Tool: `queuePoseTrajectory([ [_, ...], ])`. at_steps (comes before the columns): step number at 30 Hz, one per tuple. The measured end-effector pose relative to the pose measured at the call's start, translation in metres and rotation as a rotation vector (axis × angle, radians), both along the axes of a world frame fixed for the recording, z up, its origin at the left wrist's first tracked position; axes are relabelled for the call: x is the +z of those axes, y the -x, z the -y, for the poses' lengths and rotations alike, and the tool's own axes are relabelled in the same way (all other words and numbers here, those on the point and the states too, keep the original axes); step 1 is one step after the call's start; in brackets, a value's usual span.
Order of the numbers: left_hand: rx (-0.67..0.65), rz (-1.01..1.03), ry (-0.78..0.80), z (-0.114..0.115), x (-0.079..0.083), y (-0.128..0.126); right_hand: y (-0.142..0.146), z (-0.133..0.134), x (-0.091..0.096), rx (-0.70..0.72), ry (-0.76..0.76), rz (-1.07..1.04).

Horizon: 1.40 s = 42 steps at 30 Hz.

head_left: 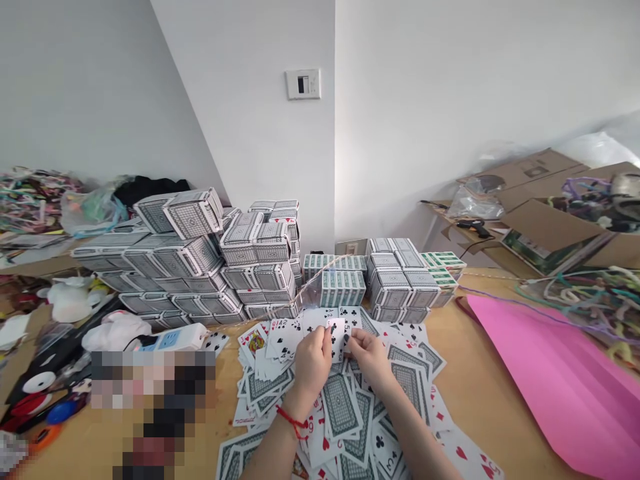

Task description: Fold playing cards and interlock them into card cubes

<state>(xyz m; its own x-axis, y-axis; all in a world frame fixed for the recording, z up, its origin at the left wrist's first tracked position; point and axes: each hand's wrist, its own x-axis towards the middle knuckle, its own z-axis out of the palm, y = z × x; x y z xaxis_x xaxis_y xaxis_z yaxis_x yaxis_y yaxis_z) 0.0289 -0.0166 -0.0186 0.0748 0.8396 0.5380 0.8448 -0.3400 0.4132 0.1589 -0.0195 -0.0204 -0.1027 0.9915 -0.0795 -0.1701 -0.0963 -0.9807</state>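
Observation:
My left hand [311,363] and my right hand [369,357] meet over a heap of loose playing cards [345,407] on the wooden table [480,393]. Both hands pinch a playing card [336,331] with black club pips, held face up between their fingertips. A clear plastic wrapper [320,288] rises just beyond the card; whether the fingers touch it I cannot tell. A red string bracelet circles my left wrist. The loose cards lie partly face up, partly face down with a grey patterned back.
Stacks of boxed card decks [210,267] stand behind the heap, with more decks [400,277] to the right. A pink paper sheet [550,380] covers the right side. Cardboard boxes [545,227], coloured cords, plush toys [70,300] and tape rolls crowd both edges.

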Motion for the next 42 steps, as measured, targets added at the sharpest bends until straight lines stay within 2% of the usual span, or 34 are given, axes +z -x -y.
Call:
queuePoseTrajectory([
  [4,-0.102,-0.061,-0.087,0.005,0.001,-0.004,0.006,0.004,-0.003,-0.223,-0.079,0.277],
  [6,-0.107,-0.022,-0.114,0.004,0.001,-0.004,0.006,0.005,-0.001,-0.25,-0.094,0.26],
  [12,0.005,0.174,0.025,0.0,0.0,0.001,-0.011,0.002,0.009,0.158,0.127,-0.319],
  [16,-0.012,0.269,0.055,0.003,0.005,-0.001,-0.02,0.002,0.008,0.235,0.208,-0.489],
  [21,-0.087,0.279,0.052,0.008,0.008,-0.005,-0.016,-0.001,0.002,0.231,0.241,-0.518],
  [25,-0.113,0.23,0.039,0.012,0.006,-0.011,-0.009,-0.002,-0.004,0.043,0.174,-0.438],
  [28,-0.046,0.177,0.053,0.015,0.004,-0.018,-0.003,-0.001,-0.004,-0.092,0.099,-0.31],
  [34,0.077,0.064,0.133,0.017,0.001,-0.034,0.0,0.004,0.003,-0.377,-0.153,0.259],
  [37,0.107,0.056,0.168,0.018,0.002,-0.039,-0.002,0.006,0.003,-0.428,-0.235,0.438],
  [42,0.111,0.092,0.232,0.022,0.008,-0.031,-0.005,0.008,0.003,-0.401,-0.285,0.527],
])
